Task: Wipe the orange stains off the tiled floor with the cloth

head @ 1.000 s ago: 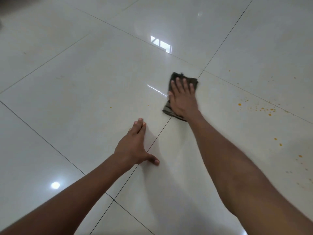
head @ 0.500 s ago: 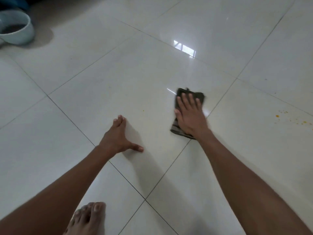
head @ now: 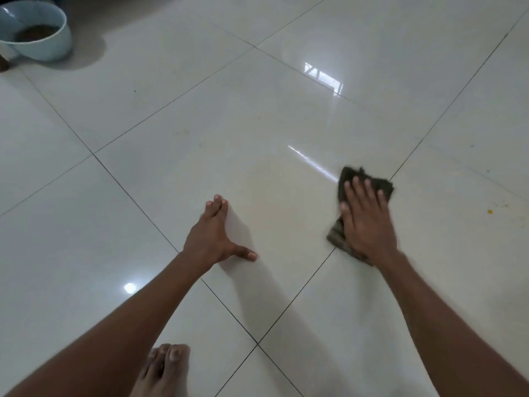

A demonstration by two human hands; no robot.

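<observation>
A dark, crumpled cloth (head: 347, 176) lies flat on the glossy white tiled floor (head: 257, 124), right of centre, beside a grout line. My right hand (head: 366, 222) presses down on it with the fingers spread, covering most of it. My left hand (head: 213, 236) rests palm-down on the bare tile to the left, thumb out, holding nothing. A few small orange stains (head: 489, 211) dot the tile at the far right edge. A faint yellowish smear (head: 274, 202) shows on the tile between my hands.
A pale blue bowl (head: 54, 44) with dark liquid inside stands on the floor at the top left corner. My bare foot (head: 166, 368) is at the bottom edge, just under my left forearm.
The view has swung left and down: the bowl and my foot came into sight, most orange stains left the frame on the right. My right hand stays pressed on the cloth.
</observation>
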